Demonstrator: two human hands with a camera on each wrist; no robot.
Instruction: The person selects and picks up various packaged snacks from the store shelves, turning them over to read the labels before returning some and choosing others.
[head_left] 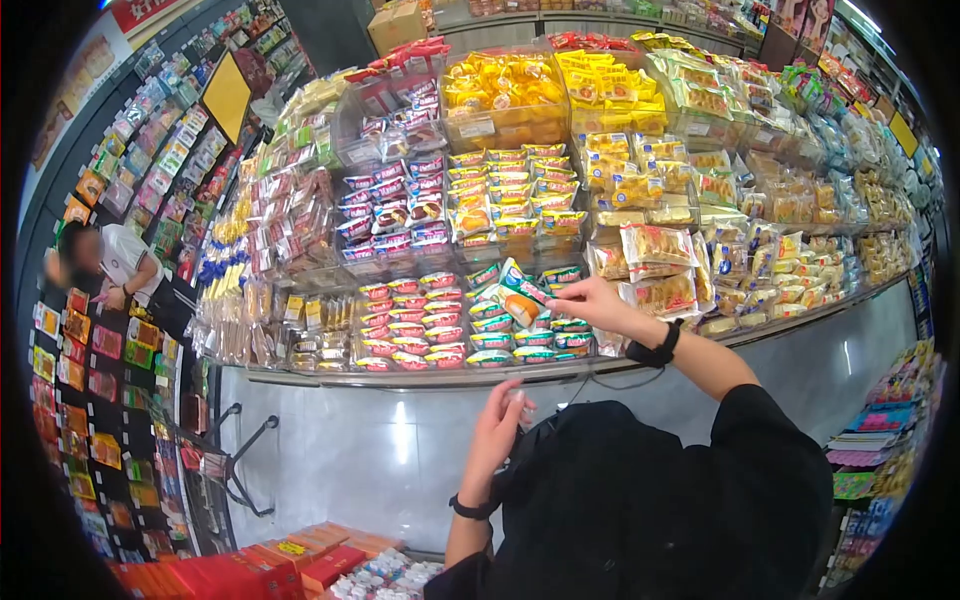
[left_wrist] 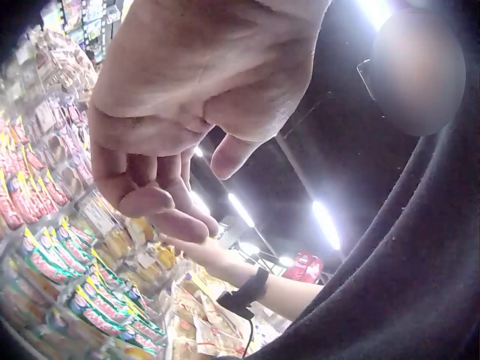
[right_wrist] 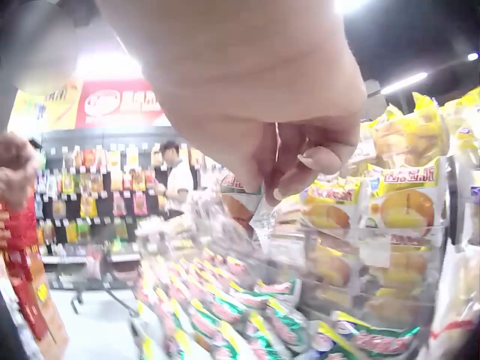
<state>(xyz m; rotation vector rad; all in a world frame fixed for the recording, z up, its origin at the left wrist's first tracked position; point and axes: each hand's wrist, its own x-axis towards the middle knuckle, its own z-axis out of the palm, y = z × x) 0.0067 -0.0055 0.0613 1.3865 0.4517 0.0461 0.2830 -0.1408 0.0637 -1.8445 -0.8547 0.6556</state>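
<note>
My right hand (head_left: 592,303) pinches the edge of a packaged bread roll (head_left: 522,296) in a green and white wrapper, its brown top showing through the film. The roll is held tilted above rows of matching green packs (head_left: 490,340) on the display. Seen from the right wrist, the thumb and fingers (right_wrist: 319,159) close on the wrapper, and the fingers partly hide the pack (right_wrist: 241,201). My left hand (head_left: 497,420) hovers in front of the display edge. Its fingers (left_wrist: 174,217) hang loosely curled in the left wrist view, holding nothing.
Pink packs (head_left: 408,322) lie left of the green ones, with yellow bags (head_left: 505,85) behind in clear bins. A person in a white shirt (head_left: 128,262) stands at the left shelves. A cart (head_left: 235,460) and red boxes (head_left: 240,575) are at lower left.
</note>
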